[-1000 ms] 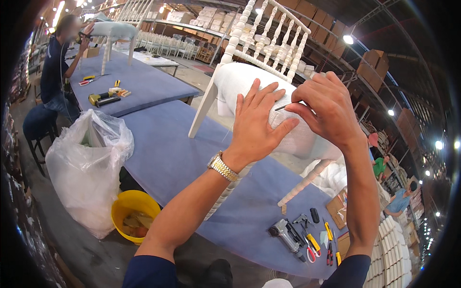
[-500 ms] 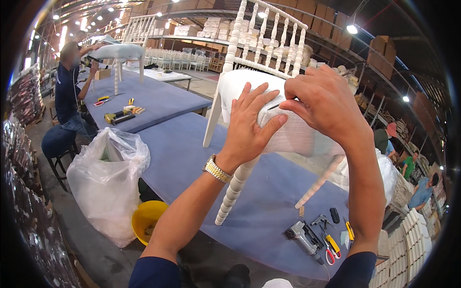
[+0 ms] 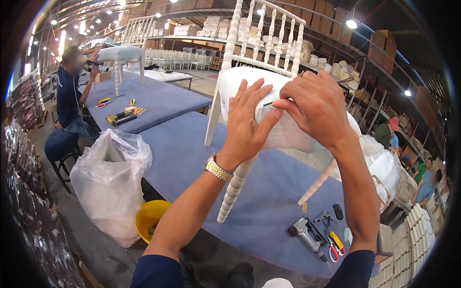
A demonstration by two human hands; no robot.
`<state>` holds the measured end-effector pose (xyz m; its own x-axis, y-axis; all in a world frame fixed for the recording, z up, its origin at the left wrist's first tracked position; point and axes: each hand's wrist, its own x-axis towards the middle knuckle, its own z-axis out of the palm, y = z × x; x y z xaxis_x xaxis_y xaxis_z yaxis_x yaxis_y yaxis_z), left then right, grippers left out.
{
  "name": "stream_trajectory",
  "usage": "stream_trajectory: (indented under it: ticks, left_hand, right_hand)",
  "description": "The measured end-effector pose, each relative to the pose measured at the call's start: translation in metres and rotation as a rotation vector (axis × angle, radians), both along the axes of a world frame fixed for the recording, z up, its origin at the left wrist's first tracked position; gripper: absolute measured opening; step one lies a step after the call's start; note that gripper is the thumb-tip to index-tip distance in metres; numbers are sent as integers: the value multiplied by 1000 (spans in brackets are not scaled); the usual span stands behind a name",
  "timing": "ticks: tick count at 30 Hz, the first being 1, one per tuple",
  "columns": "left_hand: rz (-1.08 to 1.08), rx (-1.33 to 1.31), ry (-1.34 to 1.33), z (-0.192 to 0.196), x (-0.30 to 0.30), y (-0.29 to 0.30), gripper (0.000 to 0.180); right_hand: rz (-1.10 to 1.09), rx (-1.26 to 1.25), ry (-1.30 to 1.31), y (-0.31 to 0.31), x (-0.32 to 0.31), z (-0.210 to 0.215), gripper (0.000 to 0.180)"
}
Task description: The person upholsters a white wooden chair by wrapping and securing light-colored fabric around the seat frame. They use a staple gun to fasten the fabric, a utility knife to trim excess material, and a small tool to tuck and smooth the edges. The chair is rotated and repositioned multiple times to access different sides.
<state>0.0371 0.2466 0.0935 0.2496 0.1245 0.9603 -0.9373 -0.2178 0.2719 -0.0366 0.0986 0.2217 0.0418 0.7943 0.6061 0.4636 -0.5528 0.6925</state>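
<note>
A white chair with turned spindles [image 3: 277, 41] in its back stands on the blue-grey table, its padded seat [image 3: 235, 78] facing me. Light, loosely woven fabric [image 3: 288, 134] covers the seat's front. My left hand [image 3: 246, 126], a two-tone watch [image 3: 217, 168] on its wrist, lies against this cover with fingers spread. Close by its thumb, my right hand [image 3: 317, 109] pinches a thin dark rod-like tool [image 3: 268, 103] whose point meets the fabric. My right fingers hide the tool's other end.
On the table [image 3: 269, 240] at right lie a staple gun [image 3: 307, 236], red-handled pliers [image 3: 333, 252] and a yellow-handled tool [image 3: 337, 240]. Left of it are a plastic bag [image 3: 108, 192] and a yellow bucket [image 3: 149, 216]. A co-worker [image 3: 72, 91] sits at the far table.
My right hand has shifted slightly left and closer to my left thumb, with the thin tool still pinched. My left hand stays spread on the seat. The view has turned a little.
</note>
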Motion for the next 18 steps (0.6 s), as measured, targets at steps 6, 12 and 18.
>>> stream_trajectory:
  ticks: [6, 12, 18]
  left_hand:
    - [-37, 57, 69, 6, -1, 10, 61]
    - [-414, 228, 276, 54, 14, 36, 107]
    - [66, 215, 10, 30, -8, 13, 78]
  right_hand:
    - [22, 342, 219, -36, 14, 23, 18]
    - [-225, 726, 283, -132, 95, 11, 30]
    - [-69, 895, 335, -125, 96, -16, 31]
